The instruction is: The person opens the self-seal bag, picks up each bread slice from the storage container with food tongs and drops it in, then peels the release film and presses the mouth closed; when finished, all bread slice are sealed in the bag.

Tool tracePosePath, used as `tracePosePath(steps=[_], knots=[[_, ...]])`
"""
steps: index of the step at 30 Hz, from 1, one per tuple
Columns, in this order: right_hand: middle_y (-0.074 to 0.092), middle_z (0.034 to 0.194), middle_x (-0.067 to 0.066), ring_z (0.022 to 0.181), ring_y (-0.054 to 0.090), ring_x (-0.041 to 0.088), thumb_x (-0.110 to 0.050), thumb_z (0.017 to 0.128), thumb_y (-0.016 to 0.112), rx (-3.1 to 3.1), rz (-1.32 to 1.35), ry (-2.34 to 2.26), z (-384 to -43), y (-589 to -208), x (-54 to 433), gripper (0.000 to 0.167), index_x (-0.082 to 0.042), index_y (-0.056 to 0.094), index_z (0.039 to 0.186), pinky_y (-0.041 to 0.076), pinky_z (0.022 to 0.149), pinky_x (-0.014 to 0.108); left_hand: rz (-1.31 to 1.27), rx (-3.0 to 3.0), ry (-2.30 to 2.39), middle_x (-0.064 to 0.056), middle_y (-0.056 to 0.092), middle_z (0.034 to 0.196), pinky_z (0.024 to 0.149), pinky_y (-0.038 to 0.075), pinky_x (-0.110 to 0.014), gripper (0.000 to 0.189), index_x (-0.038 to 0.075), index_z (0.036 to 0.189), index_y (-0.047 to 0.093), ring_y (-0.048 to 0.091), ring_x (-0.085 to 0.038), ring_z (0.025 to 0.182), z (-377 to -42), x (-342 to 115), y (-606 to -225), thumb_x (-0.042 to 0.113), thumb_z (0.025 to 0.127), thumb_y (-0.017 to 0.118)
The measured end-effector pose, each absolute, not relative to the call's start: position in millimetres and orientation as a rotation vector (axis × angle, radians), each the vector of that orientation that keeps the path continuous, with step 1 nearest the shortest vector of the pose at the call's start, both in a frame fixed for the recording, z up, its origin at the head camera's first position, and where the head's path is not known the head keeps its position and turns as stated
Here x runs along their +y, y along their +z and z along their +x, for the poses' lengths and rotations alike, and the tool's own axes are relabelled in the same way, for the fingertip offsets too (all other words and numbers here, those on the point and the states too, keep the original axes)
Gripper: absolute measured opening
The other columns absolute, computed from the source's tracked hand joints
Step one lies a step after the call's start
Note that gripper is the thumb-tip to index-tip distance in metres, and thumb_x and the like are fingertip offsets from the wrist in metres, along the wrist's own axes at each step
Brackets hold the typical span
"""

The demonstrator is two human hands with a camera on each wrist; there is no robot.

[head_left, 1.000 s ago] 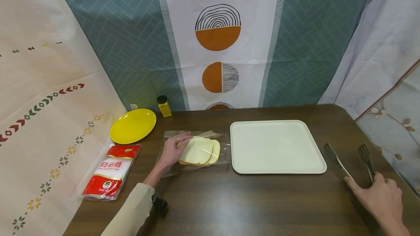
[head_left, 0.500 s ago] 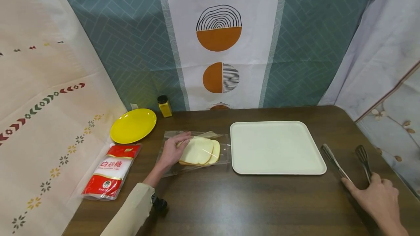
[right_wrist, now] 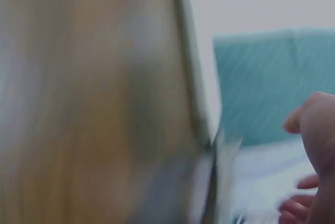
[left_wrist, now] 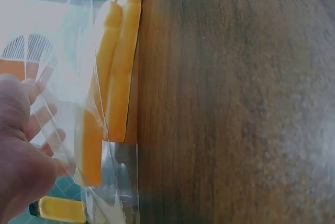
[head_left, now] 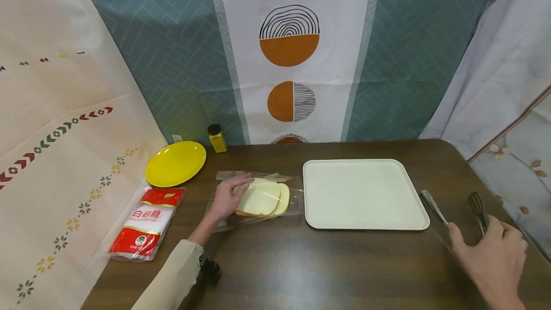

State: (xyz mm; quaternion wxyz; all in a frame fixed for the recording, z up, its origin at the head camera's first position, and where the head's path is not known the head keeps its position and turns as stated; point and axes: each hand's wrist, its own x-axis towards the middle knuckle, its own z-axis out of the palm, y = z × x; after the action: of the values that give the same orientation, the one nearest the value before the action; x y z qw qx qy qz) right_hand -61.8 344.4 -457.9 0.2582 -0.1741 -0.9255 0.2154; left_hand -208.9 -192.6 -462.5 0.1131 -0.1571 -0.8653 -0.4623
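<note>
Bread slices (head_left: 263,198) lie in a clear bag (head_left: 294,197) just left of the white tray (head_left: 366,195), and your left hand (head_left: 227,197) rests on that bag with its fingers loosely extended. To the tray's right, your right hand (head_left: 492,255) is at the metal tongs (head_left: 434,206), thumb and fingers wide apart; with the wrist view blurred, you can't quite tell whether it touches them. Well left of the tray sit a yellow plate (head_left: 175,164), a yellow jar (head_left: 217,140) and a red-and-white packet (head_left: 146,224).

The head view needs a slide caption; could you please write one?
Left grip touching a clear bag of bread slices, right grip holding spread tongs, white tray between.
</note>
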Motion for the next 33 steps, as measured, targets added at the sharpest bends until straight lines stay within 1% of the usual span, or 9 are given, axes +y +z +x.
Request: tracePosePath(steps=[2, 4, 6, 8, 13, 16, 20, 28, 33], knots=[[0.058, 0.101, 0.035, 0.089, 0.055, 0.053, -0.025, 0.083, 0.072, -2.469, -0.338, 0.659, -63.3, -450.5, 320.5, 0.051, 0.014, 0.059, 0.114, 0.042, 0.072, 0.062, -0.458, -2.538, -1.365, -0.014, 0.065, 0.128, 0.107, 0.038, -0.052, 0.021, 0.000, 0.115, 0.074, 0.055, -0.034, 0.128, -208.5, -192.0, -463.0, 0.002, 0.096, 0.065], [0.067, 0.087, 0.018, 0.075, 0.064, 0.032, -0.019, 0.085, 0.073, -2.486, -0.207, 0.743, -65.7, -446.3, 290.1, 0.031, 0.005, 0.068, 0.103, 0.050, 0.065, 0.044, -0.453, -2.538, -1.374, -0.015, 0.065, 0.128, 0.108, 0.038, -0.052, 0.021, -0.001, 0.115, 0.074, 0.055, -0.034, 0.128, -207.7, -191.8, -462.4, 0.001, 0.096, 0.065], [0.069, 0.076, 0.003, 0.063, 0.063, 0.013, -0.017, 0.086, 0.076, -2.517, -0.068, 0.860, -67.3, -446.1, 256.1, 0.016, -0.003, 0.072, 0.094, 0.048, 0.059, 0.027, -0.456, -2.540, -1.371, -0.015, 0.065, 0.129, 0.108, 0.038, -0.052, 0.021, -0.001, 0.115, 0.074, 0.054, -0.034, 0.128, -207.5, -192.1, -461.8, 0.001, 0.096, 0.065], [0.068, 0.071, -0.005, 0.058, 0.061, 0.006, -0.016, 0.087, 0.077, -2.575, 0.042, 1.072, -67.3, -448.7, 221.1, 0.008, -0.009, 0.073, 0.089, 0.046, 0.055, 0.019, -0.456, -2.538, -1.370, -0.015, 0.065, 0.129, 0.108, 0.038, -0.053, 0.021, -0.001, 0.115, 0.074, 0.054, -0.034, 0.128, -207.1, -192.3, -461.2, 0.001, 0.096, 0.065], [0.069, 0.071, 0.000, 0.056, 0.064, 0.017, -0.022, 0.094, 0.072, -2.735, 0.140, 1.718, -68.6, -454.7, 150.8, 0.018, -0.004, 0.073, 0.097, 0.051, 0.048, 0.029, -0.461, -2.527, -1.358, -0.015, 0.065, 0.128, 0.107, 0.038, -0.052, 0.020, -0.002, 0.114, 0.074, 0.055, -0.034, 0.127, -206.8, -192.8, -460.6, 0.001, 0.096, 0.064], [0.069, 0.070, 0.005, 0.055, 0.064, 0.023, -0.024, 0.095, 0.070, -2.725, 0.188, 1.889, -76.0, -458.4, 125.1, 0.024, -0.001, 0.071, 0.099, 0.052, 0.044, 0.033, -0.456, -2.522, -1.365, -0.015, 0.066, 0.128, 0.106, 0.040, -0.051, 0.021, -0.002, 0.114, 0.074, 0.056, -0.033, 0.126, -206.2, -193.6, -460.4, 0.000, 0.096, 0.064], [0.069, 0.068, 0.007, 0.050, 0.062, 0.022, -0.023, 0.095, 0.068, -2.659, 0.235, 1.996, -89.6, -463.9, 96.1, 0.025, 0.002, 0.071, 0.099, 0.052, 0.043, 0.034, -0.421, -2.511, -1.369, -0.015, 0.066, 0.126, 0.105, 0.041, -0.051, 0.020, -0.001, 0.113, 0.075, 0.057, -0.033, 0.125, -205.2, -195.4, -459.8, 0.000, 0.095, 0.065], [0.071, 0.086, 0.022, 0.071, 0.073, 0.029, -0.027, 0.096, 0.069, -2.296, -0.028, 2.445, -106.6, -469.9, 44.0, 0.042, 0.013, 0.065, 0.107, 0.060, 0.059, 0.037, -0.400, -2.534, -1.386, -0.014, 0.066, 0.128, 0.106, 0.041, -0.050, 0.021, -0.001, 0.114, 0.075, 0.057, -0.032, 0.126, -205.6, -195.0, -458.9, 0.002, 0.096, 0.065], [0.070, 0.088, 0.026, 0.076, 0.073, 0.035, -0.031, 0.098, 0.066, -2.099, -0.220, 2.617, -112.4, -470.0, 28.3, 0.051, 0.019, 0.058, 0.108, 0.060, 0.063, 0.039, -0.380, -2.562, -1.370, -0.012, 0.065, 0.129, 0.106, 0.041, -0.049, 0.021, 0.001, 0.115, 0.075, 0.056, -0.030, 0.127, -205.1, -194.7, -459.2, 0.004, 0.097, 0.065]])
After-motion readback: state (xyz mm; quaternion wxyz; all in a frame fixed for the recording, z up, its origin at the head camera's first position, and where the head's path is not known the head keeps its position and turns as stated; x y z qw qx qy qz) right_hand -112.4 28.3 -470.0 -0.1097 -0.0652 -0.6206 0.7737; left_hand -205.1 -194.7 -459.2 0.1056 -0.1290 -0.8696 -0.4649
